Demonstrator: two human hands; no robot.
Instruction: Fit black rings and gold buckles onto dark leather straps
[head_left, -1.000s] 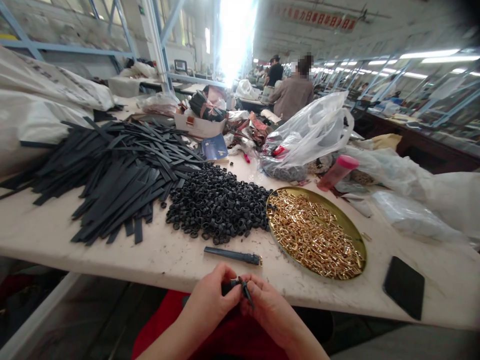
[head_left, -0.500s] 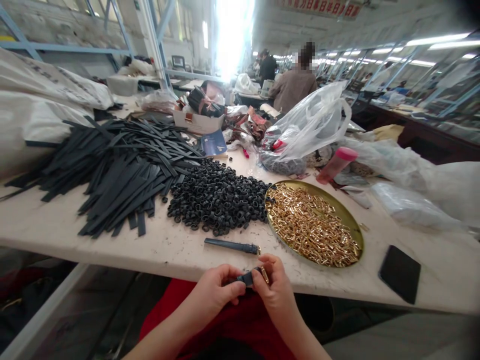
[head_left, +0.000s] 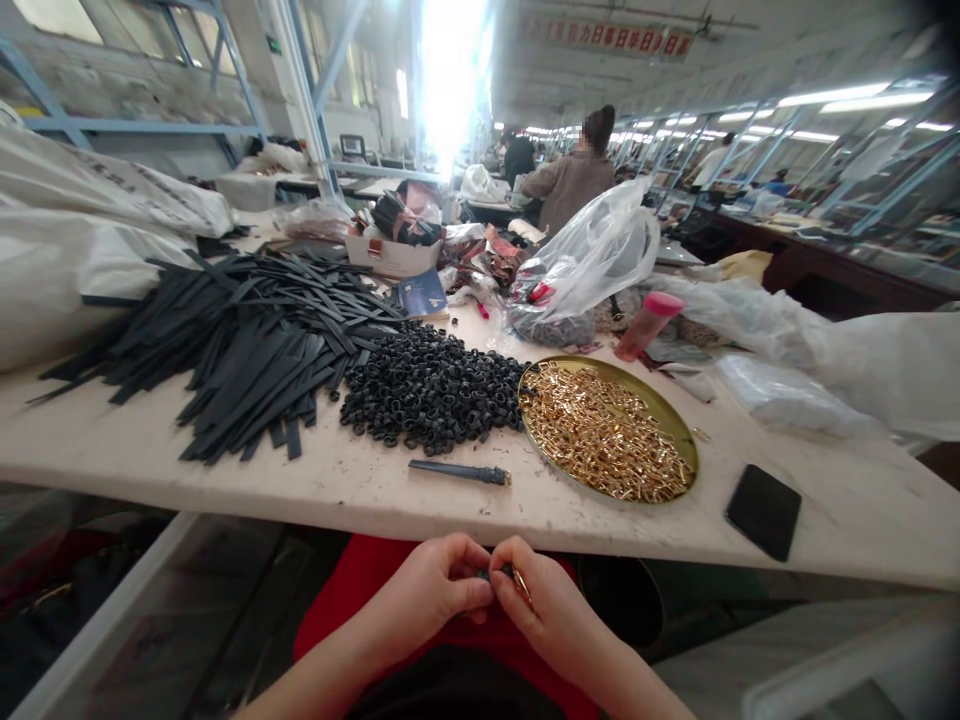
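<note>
- My left hand (head_left: 442,585) pinched a dark strap (head_left: 486,575).
- My right hand (head_left: 547,592) pinched its gold buckle (head_left: 520,584).
- The table edge (head_left: 300,518) ran just beyond both.

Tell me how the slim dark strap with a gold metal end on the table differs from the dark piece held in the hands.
The slim dark strap lies on the pale table; the dark piece with gold metal is held between the left hand and right hand. The strap shows end to end; the piece is mostly covered, so its length cannot be told. Both show dark material with gold metal.
</note>
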